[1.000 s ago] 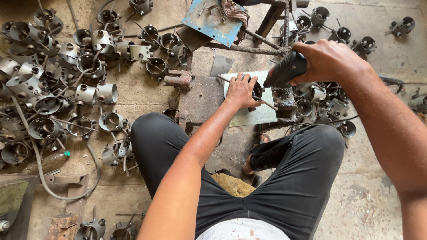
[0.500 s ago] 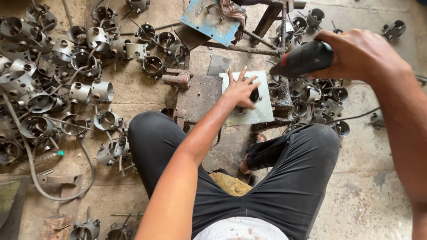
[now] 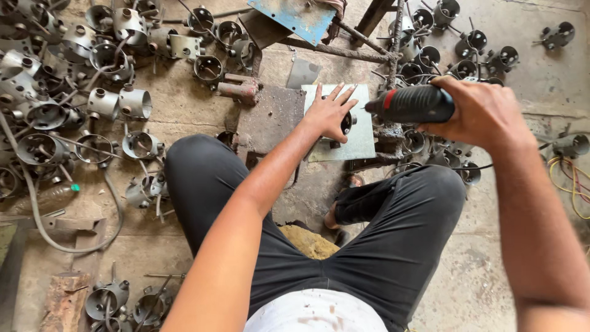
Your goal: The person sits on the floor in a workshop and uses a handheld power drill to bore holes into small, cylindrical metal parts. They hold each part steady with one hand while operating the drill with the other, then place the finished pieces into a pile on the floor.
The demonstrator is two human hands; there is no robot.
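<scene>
My left hand (image 3: 330, 112) presses flat, fingers spread, on a small round metal part (image 3: 348, 122) that lies on a pale green metal plate (image 3: 364, 142). My right hand (image 3: 485, 110) grips a black power tool with a red band (image 3: 410, 103), its nose pointing left toward the part, just right of my left fingers. A rusty brown steel plate (image 3: 271, 117) lies left of the green one. My legs in black trousers (image 3: 393, 246) are bent on either side of the work spot.
Many grey round metal housings (image 3: 110, 101) cover the floor at left, with more (image 3: 442, 58) at upper right. A grey hose (image 3: 37, 215) curves at left. A blue metal sheet (image 3: 295, 18) and rusty bars (image 3: 362, 52) lie ahead. Coloured wires (image 3: 568, 178) sit at right.
My right hand has moved the power tool rightward and down, turning it level. My left hand has stayed spread on the part over the green plate.
</scene>
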